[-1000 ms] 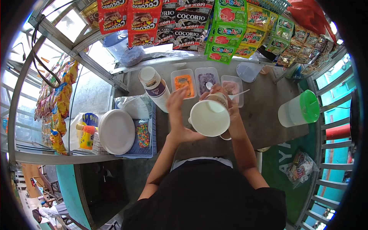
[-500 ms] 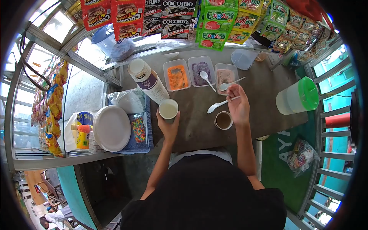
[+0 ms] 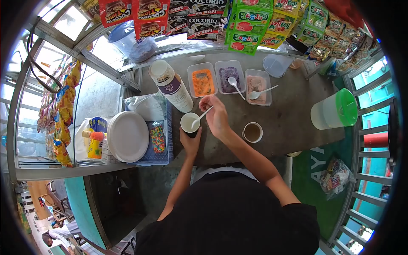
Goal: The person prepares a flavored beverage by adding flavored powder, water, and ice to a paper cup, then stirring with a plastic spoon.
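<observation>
My left hand (image 3: 191, 142) is wrapped round a paper cup (image 3: 187, 120) with a pale inside. A white plastic spoon (image 3: 206, 113) is pinched in my right hand (image 3: 217, 117), its bowl at the mouth of that cup. To the right of my hands stands a second cup (image 3: 252, 132) of brown liquid. Beyond them sit three clear tubs: one of orange contents (image 3: 202, 83), one of purple contents (image 3: 229, 75) with a spoon in it, and one of pinkish contents (image 3: 257, 86) with another spoon resting across it.
Stacked paper cups (image 3: 172, 87) lean behind the left cup. A blue basket (image 3: 169, 146) holds a bag of colourful bits (image 3: 157, 138), beside a white round lid (image 3: 128, 136). A green-lidded container (image 3: 332, 111) is at right. Drink sachets (image 3: 247, 26) hang above.
My right hand has swung left with the spoon, from near the brown-liquid cup to the cup in my left hand. The spoon's bowl is now at that cup's mouth.
</observation>
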Demonstrator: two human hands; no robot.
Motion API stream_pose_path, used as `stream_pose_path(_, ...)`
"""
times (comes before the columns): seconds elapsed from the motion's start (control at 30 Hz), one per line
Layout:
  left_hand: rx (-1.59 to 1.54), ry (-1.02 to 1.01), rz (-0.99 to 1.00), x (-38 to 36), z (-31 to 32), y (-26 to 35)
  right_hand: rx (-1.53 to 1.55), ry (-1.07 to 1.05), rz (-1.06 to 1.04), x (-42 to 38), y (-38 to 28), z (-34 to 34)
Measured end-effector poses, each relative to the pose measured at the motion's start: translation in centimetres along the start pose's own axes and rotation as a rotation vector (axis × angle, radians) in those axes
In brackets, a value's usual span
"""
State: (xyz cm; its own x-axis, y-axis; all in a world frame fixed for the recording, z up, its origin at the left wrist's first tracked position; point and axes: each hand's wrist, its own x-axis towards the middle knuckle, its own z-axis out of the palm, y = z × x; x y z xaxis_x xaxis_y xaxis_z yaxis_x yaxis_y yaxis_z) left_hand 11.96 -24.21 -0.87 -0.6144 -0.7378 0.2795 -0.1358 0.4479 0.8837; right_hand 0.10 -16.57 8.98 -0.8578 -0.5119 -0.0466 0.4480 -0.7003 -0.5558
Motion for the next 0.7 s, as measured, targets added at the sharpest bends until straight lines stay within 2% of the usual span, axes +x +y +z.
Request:
stream_pose_path(0.07,-0.025,-0.01,-0.009,0.1,-0.2,0.0,-0.165,0.028,0.022,-0.5,1.0,-0.6)
stream_pose_path(0.17,0.043,0.03,0.056,0.0,-0.4,-1.3,-0.202,0.038,-0.04,-1.6,-0.3,-0.7)
stream_pose_path(0.4,0.06,0.077,0.006,-0.8,-1.0,-0.7,-0.351,0.055,-0.164,-3.6,-7.4,-3.6)
stream_pose_path(0.47,-0.022,0.112,0.078,-1.4,-1.0,-0.5,-0.619,0.051,-0.202,-3.3,-8.5,-3.9)
stream_pose_path(0.5,-0.024,0.11,0.08,-1.8,-1.2,0.1,-0.62,0.053,-0.204,-2.7,-8.5,-3.5)
stream_pose_path(0.57,0.128,0.177,0.227,-2.6,-1.7,1.5,-0.876,-0.068,-0.292,-0.8,-7.5,-1.6)
stream_pose_path(0.6,0.13,0.182,0.227,-3.0,-2.0,1.4,-0.997,-0.139,-0.366,0.4,-6.8,-0.5)
stream_pose_path(0.63,0.161,0.148,0.315,-3.4,-2.4,1.2,-1.115,-0.215,-0.441,1.6,-5.8,0.7)
stream_pose_path(0.67,0.194,0.115,0.401,-3.8,-2.6,1.0,-1.094,-0.267,-0.452,3.0,-4.4,1.9)
stream_pose_path(0.7,0.199,0.125,0.399,-3.9,-2.8,1.2,-1.072,-0.322,-0.463,4.4,-3.0,2.9)
